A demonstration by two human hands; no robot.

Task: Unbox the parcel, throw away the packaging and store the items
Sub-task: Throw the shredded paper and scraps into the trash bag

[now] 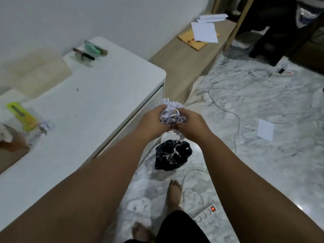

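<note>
Clutching a wad of shredded paper between them, the left hand and right hand curl their fingers round it; the black bin bag lies at six o'clock, apparently straight below on the floor; both hands look equally near it.

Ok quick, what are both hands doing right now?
Left hand: holding the shredded paper.
Right hand: holding the same shredded paper.

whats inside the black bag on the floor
White paper shreds lie in the open black bag. Whatever sits deeper is hidden by its dark folds.
</note>
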